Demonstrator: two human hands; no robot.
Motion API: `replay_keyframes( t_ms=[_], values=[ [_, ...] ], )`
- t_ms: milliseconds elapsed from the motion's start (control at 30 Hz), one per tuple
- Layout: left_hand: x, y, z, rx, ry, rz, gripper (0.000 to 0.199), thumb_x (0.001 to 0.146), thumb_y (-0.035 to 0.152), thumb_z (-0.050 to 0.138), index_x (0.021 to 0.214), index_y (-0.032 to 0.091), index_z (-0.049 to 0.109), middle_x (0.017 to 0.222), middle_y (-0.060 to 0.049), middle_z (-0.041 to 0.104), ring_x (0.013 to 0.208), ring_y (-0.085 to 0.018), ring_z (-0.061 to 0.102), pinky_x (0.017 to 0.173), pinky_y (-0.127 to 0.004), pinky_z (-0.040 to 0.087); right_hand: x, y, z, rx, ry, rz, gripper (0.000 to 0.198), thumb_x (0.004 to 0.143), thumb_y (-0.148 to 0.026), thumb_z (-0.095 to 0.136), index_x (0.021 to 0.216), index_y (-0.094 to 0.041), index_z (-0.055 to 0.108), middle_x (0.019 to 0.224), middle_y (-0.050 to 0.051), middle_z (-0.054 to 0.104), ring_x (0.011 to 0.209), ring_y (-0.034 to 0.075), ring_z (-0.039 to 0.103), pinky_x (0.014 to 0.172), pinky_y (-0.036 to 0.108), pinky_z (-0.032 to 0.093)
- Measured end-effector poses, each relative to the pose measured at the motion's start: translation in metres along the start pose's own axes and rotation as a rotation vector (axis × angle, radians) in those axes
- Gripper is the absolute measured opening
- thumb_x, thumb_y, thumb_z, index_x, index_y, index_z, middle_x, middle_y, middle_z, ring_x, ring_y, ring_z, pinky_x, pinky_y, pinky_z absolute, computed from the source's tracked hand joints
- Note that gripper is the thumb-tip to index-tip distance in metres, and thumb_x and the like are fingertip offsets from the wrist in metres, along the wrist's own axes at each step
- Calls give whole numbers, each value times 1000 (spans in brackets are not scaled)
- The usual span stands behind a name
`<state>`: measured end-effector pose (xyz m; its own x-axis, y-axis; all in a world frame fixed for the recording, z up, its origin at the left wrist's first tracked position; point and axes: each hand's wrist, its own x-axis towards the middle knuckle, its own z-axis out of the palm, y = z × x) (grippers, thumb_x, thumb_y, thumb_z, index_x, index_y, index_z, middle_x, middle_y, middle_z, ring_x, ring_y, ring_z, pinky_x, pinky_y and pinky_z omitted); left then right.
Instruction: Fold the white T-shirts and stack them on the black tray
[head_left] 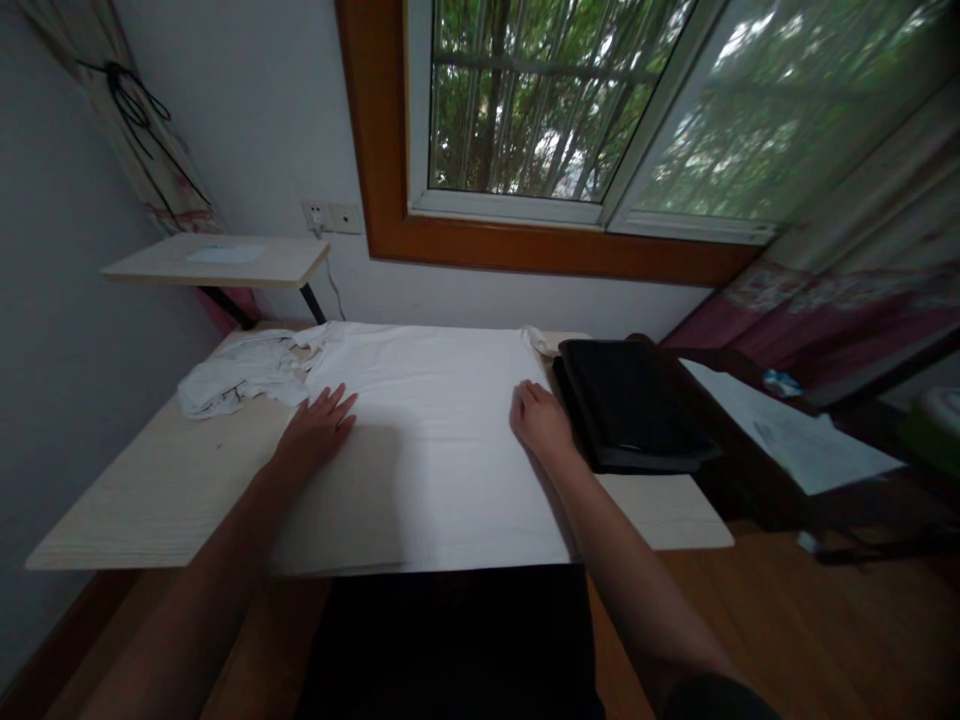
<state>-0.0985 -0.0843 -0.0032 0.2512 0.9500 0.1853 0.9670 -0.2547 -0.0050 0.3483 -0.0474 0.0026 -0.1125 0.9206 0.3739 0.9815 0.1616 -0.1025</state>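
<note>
A white cloth (442,440), which looks like a garment, lies spread out on the light wooden desk (142,490), its near side reaching the front edge. My left hand (319,425) rests flat on the cloth's left side with its fingers spread. On the right side, my right hand (536,415) has its fingers curled in at the cloth's edge and seems to pinch it; the fingertips are partly hidden. Crumpled white fabric (240,372) lies beyond my left hand, up against the spread cloth. A small bunched bit shows at the far right corner.
Right of my right hand lies a black folder-like stack (637,405). A raised wooden shelf (217,260) stands at the back left, near a wall socket (330,216). Farther right, a white sheet (780,425) lies on a dark surface. A window (555,110) is ahead.
</note>
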Motion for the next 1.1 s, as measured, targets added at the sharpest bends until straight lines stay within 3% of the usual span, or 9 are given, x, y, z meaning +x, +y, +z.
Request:
replay_keyframes(
  t_ms=[100,233,367,533,800,933,1100],
  values=[
    [14,35,-3,-10,18,-8,55,106,41,30,156,25,44,168,-7,32,153,-32,34,123,-60,28,7,-50,-1,38,-46,14,52,102,-20,37,148,0,51,156,22,48,147,31,44,122,44,32],
    [44,88,2,-56,-23,-62,54,104,33,34,156,22,45,166,-8,36,152,-32,36,122,-57,31,16,-126,11,129,-86,74,57,103,-26,36,154,-2,42,164,22,35,152,33,35,123,49,27],
    [59,114,10,-86,32,-99,54,104,36,34,154,22,47,165,-8,38,154,-31,32,124,-58,27,13,-161,28,187,-73,45,56,104,-30,36,153,-5,44,163,20,38,153,31,33,124,50,25],
    [45,85,15,-97,51,-56,56,104,40,35,154,20,47,165,-10,37,154,-30,32,125,-55,25,6,-121,32,217,-66,17,56,103,-37,41,151,-10,47,161,19,42,152,33,35,124,54,26],
    [12,19,12,-30,59,-183,55,103,40,35,154,22,46,165,-10,40,153,-29,35,124,-53,28,-5,-25,16,62,-55,123,55,104,-39,39,149,-10,51,160,21,44,150,34,36,123,53,26],
    [12,9,10,-18,43,-202,56,103,40,35,153,21,47,165,-11,39,153,-29,35,122,-51,30,-6,-8,16,33,-57,124,54,104,-40,39,149,-14,51,160,19,44,151,33,36,122,53,27],
    [24,6,11,-10,10,-186,57,104,41,32,155,17,45,165,-13,38,153,-31,34,122,-51,32,3,-7,21,28,-93,140,56,104,-41,38,152,-14,49,162,18,41,152,33,33,123,53,25]
  ],
)
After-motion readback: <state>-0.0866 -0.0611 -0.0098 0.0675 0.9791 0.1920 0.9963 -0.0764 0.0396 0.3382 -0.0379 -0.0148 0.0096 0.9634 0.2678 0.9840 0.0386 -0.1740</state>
